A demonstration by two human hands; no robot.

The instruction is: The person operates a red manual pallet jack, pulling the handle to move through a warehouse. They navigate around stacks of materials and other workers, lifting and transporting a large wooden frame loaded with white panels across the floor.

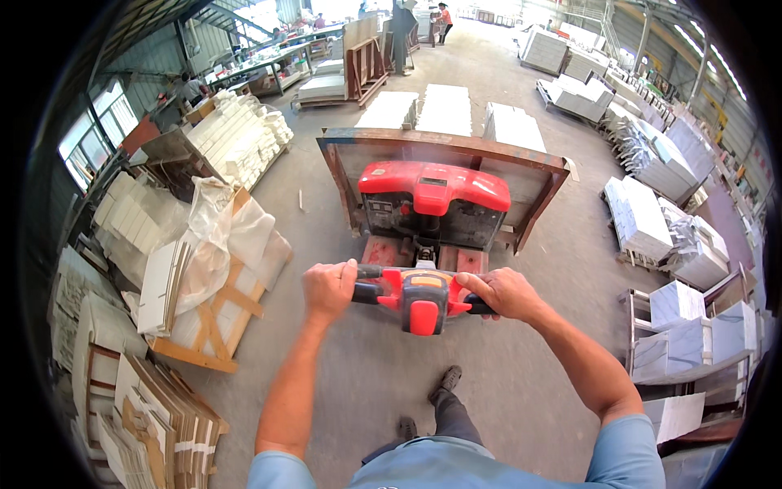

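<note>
Both arms reach forward to the control handle [423, 297] of a red and black pallet truck [436, 196]. My left hand [329, 289] is closed round the handle's left black grip. On the other side my right hand [501, 292] wraps the right grip, its thumb lying by the handle's head. Beyond the truck's body stands a brown-edged metal frame [444, 140], with stacks of white slabs [444, 110] behind it. The truck's forks are hidden under the load.
To the left are a wooden crate with plastic film [216, 318], flattened cardboard [155, 416] and a stack of pale strips [240, 138]. Along the right stand pallets of white slabs [639, 216] and marbled blocks [680, 342]. Another person [444, 20] stands far ahead.
</note>
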